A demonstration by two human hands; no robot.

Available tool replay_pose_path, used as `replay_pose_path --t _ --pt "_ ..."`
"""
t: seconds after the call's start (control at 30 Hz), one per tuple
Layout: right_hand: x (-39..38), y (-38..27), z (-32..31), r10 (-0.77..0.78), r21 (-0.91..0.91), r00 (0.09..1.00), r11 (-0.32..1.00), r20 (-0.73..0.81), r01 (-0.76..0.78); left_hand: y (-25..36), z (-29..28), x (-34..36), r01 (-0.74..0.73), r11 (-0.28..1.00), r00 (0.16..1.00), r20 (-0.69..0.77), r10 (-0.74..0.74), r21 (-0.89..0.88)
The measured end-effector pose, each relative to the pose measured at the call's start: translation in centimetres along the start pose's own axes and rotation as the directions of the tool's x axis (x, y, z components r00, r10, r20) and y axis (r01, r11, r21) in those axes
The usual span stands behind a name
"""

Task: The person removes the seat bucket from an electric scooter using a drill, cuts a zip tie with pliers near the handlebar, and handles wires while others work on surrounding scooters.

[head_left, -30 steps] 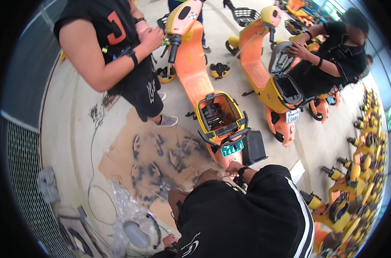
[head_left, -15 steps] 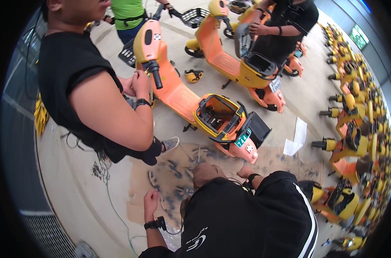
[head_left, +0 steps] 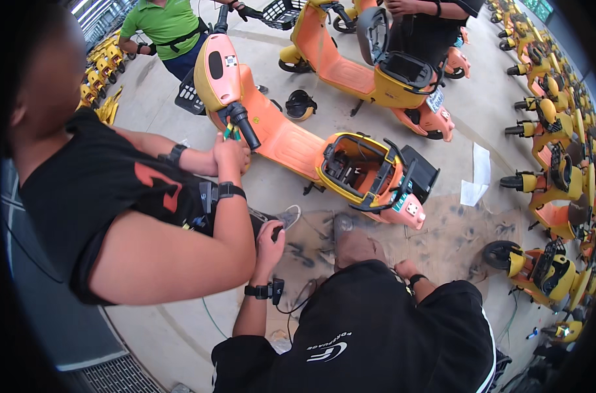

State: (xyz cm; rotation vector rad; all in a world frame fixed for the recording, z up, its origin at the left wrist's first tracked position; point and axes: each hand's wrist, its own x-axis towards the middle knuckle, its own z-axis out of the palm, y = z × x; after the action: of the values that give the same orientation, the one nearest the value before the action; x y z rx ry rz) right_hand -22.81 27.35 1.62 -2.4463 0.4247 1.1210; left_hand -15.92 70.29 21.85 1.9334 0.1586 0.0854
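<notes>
Further forward than before, our left hand (head_left: 270, 241) is curling its fingers around a small dark object (head_left: 277, 232). We cannot tell whether our right hand (head_left: 406, 267) is gripping; it is staying nearer the scooter (head_left: 290, 143), standing ahead and slanting from upper left to its tail (head_left: 410, 213) at right.

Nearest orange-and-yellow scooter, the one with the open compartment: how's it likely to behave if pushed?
The scooter likely feels heavy, given its long, bulky body. It may tip if shoved sideways, being narrow for its length. The dark flap sticks out at the rear, so it could wobble or catch.
</notes>
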Motion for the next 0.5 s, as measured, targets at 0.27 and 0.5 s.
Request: replay_pose_path --t 0.27,0.5 --pt "8.4 -5.3 -2.2 0.01 -0.206 0.97 0.978 0.243 0.041 -9.2 -2.5 4.4 0.187 0.488 0.982 -0.171 -0.078 0.853" --pt "10.1 -14.1 -7.3 0.042 -0.101 0.969 0.995 0.243 -0.018 -10.3 -2.5 8.9 0.386 0.304 0.869 -0.234 -0.436 0.871"
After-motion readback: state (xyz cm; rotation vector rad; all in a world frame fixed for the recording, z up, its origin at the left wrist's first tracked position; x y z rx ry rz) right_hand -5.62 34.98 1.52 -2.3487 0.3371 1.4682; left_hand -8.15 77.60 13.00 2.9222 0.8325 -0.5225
